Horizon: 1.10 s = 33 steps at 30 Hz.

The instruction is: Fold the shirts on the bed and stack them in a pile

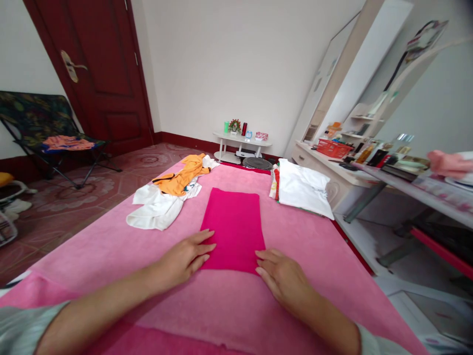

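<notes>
A bright magenta cloth (233, 227), folded into a neat rectangle, lies flat on the pink bed cover (314, 266) in front of me. On its left edge rest the fingers of my left hand (185, 257), stretched out and a little apart. My right hand (283, 276) touches the near right corner, with fingertips laid on the fabric and the thumb side toward the near edge. Neither hand grips the cloth. What kind of garment it is, if one, does not show.
An orange garment (181, 178) and a white garment (157, 209) lie loosely at the left. Folded white clothes (305, 187) are stacked at the right edge. A low white table (242, 139) stands by the wall, a folding chair (40, 125) near the door, and a dresser (332, 165) at right.
</notes>
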### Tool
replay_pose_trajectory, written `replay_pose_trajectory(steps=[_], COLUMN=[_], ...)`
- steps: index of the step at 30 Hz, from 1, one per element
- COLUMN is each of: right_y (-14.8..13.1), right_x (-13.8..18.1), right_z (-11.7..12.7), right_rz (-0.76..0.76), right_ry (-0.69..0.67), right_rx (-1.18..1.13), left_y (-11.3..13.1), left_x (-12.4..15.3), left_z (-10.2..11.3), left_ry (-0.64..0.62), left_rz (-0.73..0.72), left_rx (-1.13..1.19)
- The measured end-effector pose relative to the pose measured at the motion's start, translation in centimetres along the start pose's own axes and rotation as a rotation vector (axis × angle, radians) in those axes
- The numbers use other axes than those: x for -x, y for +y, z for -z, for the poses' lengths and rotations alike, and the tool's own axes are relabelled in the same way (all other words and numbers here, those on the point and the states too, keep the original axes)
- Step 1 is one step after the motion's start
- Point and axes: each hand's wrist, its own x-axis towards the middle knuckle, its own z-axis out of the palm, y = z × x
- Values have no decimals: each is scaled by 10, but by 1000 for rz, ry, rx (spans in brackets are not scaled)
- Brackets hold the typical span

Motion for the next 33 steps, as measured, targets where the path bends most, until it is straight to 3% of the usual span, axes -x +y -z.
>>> replay_pose_trajectory(steps=[3,7,12,16,20,25,30,33], right_y=[-6,-11,-6,3,13,21,27,27], right_x=[-7,-59,-156,-221,-265,-293,-301,-303], right_z=[14,22,-14,-41,-53,-65,-68,-63], right_rz=[-82,-82,-67,-131,-209,-261,-377,-450], right_ry=[-40,-3,189,262,248,238,385,361], right_rx=[79,-29,-278,-192,-124,-107,-91,-90], left_y=[6,3,1,2,-1,-4,-10,-12], left_x=[16,13,0,-4,-3,-3,-7,-8], left_z=[11,26,30,30,26,22,21,19], left_ry=[25,53,-8,-50,-56,-54,-55,-44], left_rz=[51,278,512,573,594,606,597,595], left_rx=[45,10,-31,-34,19,50,60,84])
